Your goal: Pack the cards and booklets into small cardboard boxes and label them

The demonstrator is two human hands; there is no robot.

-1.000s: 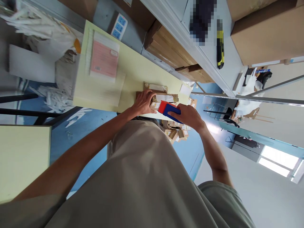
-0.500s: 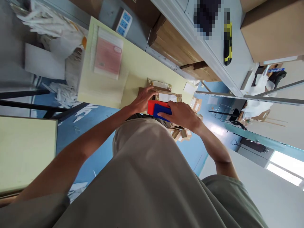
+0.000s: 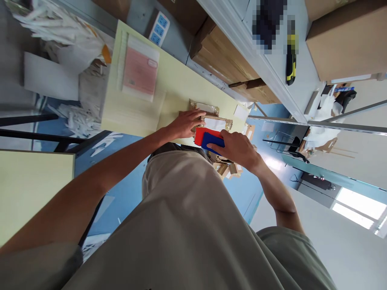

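Currently, a red-and-blue tool [image 3: 213,140] is clamped in the right hand [image 3: 240,149], just beside a taped parcel [image 3: 215,122] on the pale yellow table [image 3: 173,78]. The left hand [image 3: 185,124] is laid at that parcel's near end (whether it is gripped cannot be told). Another taped parcel [image 3: 205,107] is seen beyond, and a pink-fronted packet [image 3: 140,72] is placed farther left.

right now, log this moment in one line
right hand: holding red-and-blue object | left hand: at taped carton | pink sheet: on table
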